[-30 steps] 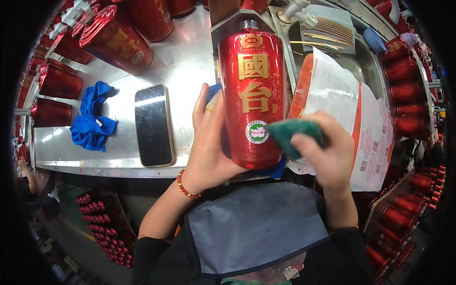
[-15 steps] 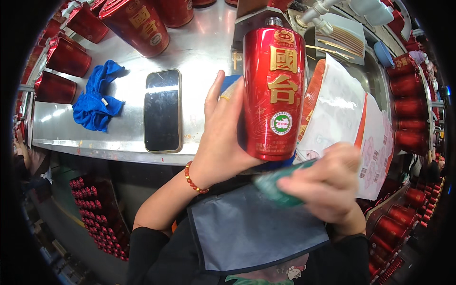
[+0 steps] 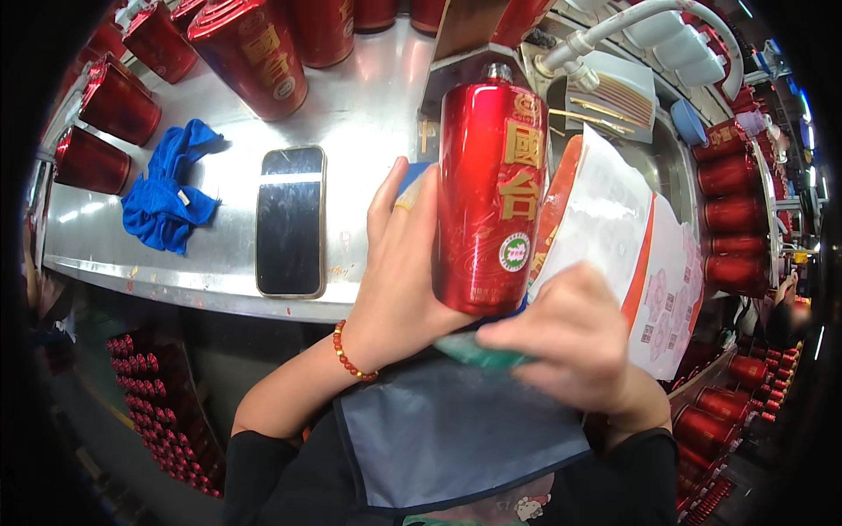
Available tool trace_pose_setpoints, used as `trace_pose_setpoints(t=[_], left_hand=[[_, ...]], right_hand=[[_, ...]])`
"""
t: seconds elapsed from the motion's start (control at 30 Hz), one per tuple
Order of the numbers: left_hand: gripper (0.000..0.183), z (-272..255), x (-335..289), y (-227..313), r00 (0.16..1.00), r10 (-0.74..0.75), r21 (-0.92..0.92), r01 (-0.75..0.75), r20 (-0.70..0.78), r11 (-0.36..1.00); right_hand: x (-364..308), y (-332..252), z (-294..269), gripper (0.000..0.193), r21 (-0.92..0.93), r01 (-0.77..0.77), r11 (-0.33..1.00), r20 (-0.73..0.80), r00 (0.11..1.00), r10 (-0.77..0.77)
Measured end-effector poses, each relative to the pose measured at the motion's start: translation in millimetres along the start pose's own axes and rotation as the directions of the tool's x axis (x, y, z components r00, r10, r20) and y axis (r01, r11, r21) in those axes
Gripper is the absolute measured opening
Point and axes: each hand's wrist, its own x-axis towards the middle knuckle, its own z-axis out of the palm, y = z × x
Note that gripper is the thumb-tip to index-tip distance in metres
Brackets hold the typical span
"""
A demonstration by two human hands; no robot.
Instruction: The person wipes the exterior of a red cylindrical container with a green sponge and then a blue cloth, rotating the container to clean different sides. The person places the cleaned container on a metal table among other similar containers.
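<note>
A glossy red bottle [image 3: 487,202] with raised gold characters, a round green-and-white sticker and a silver neck stands slightly tilted at the edge of the metal worktop. My left hand [image 3: 399,272] is closed around its lower left side, the thumb below the base. Blue cloth [image 3: 412,180] shows behind those fingers and again under the bottle's base. Beside the base, my right hand [image 3: 570,337] pinches a flat green piece [image 3: 482,352]; motion smears it, so its kind and any contact with the bottle cannot be made out.
A phone [image 3: 291,223] and a crumpled blue towel [image 3: 171,188] lie on the metal worktop [image 3: 368,96] to the left. More red bottles [image 3: 250,57] line its far side. Right of the bottle are printed sheets [image 3: 605,228] and a white faucet [image 3: 574,48].
The bottle is turned slightly, so its lettering and sticker face more to the right. My right hand and the green piece have moved left, closer under the base. The whole view has shifted a little.
</note>
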Motion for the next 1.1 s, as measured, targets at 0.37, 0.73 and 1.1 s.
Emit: trace_pose_setpoints(t=[0.37,0.73,1.1], left_hand=[[0.12,1.5,-0.3,-10.4,0.999,0.049,-0.003,-0.049,0.003,0.999],[0.122,1.5,-2.1,-12.7,0.999,-0.006,-0.041,0.008,0.046,0.999],[0.127,-2.0,1.0,-13.4,0.99,-0.028,-0.065,0.038,0.14,0.997]], right_hand=[[92.4,76.5,-50.4,0.018,0.178,-0.227,0.957,-0.28,0.921,0.271],[95.9,90.2,-53.1,0.021,0.227,-0.244,0.943,-0.194,0.937,0.289],[94.1,87.8,-55.0,0.021,0.172,-0.072,0.983,-0.097,0.991,0.089]])
